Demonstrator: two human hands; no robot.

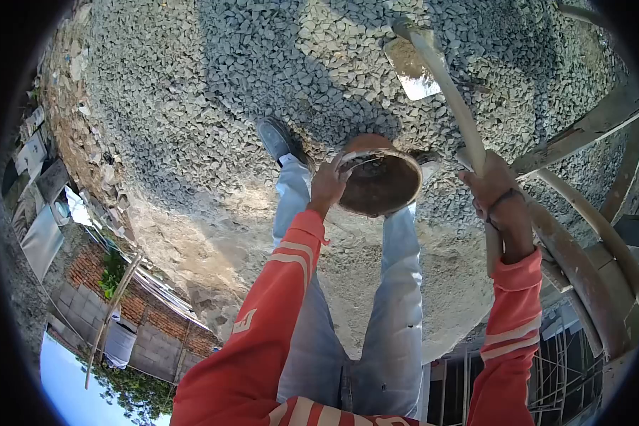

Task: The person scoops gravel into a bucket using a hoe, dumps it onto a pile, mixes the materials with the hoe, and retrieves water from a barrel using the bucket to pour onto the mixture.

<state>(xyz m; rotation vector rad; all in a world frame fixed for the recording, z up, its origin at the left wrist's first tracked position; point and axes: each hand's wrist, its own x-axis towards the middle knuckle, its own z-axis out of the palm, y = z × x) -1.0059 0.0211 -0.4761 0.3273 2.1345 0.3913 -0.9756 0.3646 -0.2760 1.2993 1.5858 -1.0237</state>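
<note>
My left hand [326,186] is closed on the rim of a round brown bucket [381,201], at its left side. The bucket stands between my feet, tilted so that its mouth faces me. A few grey bits show inside; the rest of its inside is dark. In my right hand [493,186] is the wooden handle of a hoe [456,99], with my fingers wrapped round it. The hoe's flat metal blade [413,67] lies on the grey gravel [263,64] ahead, dirt stuck to part of it.
Gravel spreads ahead and to both sides, with a bare hard surface [192,245] closer in. Wooden boards and poles [582,135] lean close by my right arm. A brick and block wall [145,312] stands at the lower left.
</note>
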